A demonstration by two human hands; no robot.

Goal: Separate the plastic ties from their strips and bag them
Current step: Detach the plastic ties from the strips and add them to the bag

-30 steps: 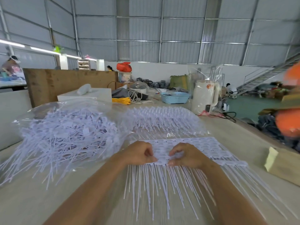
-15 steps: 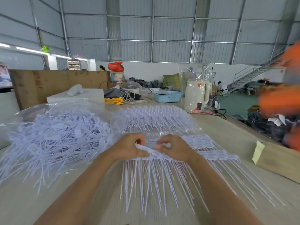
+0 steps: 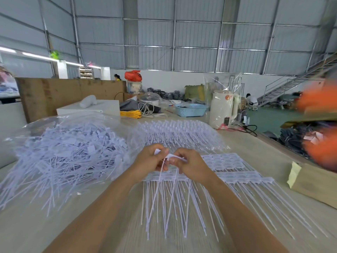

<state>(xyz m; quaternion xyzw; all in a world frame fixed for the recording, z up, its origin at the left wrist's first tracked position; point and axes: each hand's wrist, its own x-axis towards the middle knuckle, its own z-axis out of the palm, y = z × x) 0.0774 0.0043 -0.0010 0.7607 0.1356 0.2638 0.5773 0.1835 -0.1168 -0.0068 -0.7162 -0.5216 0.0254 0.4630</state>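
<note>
**Both hands pinch a strip of ties above the table**

The left hand (image 3: 152,159) and the right hand (image 3: 189,166) meet at the centre of the view, lifted a little above the wooden table (image 3: 91,212). Each has its fingers curled and pinches one end of a short white strip (image 3: 173,156) of plastic ties, held between them; the thin tails of those ties hang down toward 6 o'clock and fan out over the table.

Under the hands and running toward 3 o'clock lie flat rows of unseparated tie strips (image 3: 237,172), their heads in a band and their tails pointing toward 5 and 6 o'clock. At 9 o'clock from the hands sits a clear plastic bag (image 3: 60,123), open toward the person and heaped with loose ties (image 3: 69,154), many tails spilling out onto the table. At 12 o'clock, just beyond the hands, another stack of strips (image 3: 175,132) lies inside clear plastic.

Farther off at 1 o'clock stand a blue basket (image 3: 190,110) and a white kettle (image 3: 223,109). At 3 o'clock a brown paper package (image 3: 317,183) rests on the table's edge.
</note>
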